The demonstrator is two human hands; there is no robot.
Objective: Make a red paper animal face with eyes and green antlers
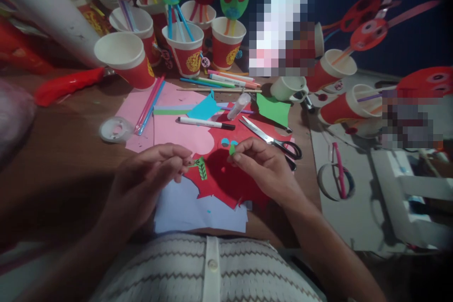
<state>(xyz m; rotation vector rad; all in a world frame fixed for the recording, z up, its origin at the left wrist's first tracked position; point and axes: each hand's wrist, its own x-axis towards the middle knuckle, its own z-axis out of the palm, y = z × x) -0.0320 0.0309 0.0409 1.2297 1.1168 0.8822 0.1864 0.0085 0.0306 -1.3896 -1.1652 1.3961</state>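
Observation:
Between the thumb and fingers of my right hand [264, 165] is a small green paper piece [232, 150]. My left hand [157, 165] is closed in a pinch; whatever its fingertips hold is too small to make out. Right beside those fingertips lies a green paper scrap [202, 170] with black leaf-like lines, on red paper [222, 179]. Two small blue paper circles [225, 142] rest on the red sheet, one partly covered by my right hand. Black-handled scissors [272, 139] lie half open past my right hand. A black marker [205, 123] and a glue stick [239, 106] lie beyond.
Pink sheets [170, 134] and white sheets [201, 210] lie around the red paper. A tape roll [116, 129] is at left. Several red paper cups [186, 52], some with straws and paper faces, line the back. A white mug [288, 88] stands near several markers [226, 80].

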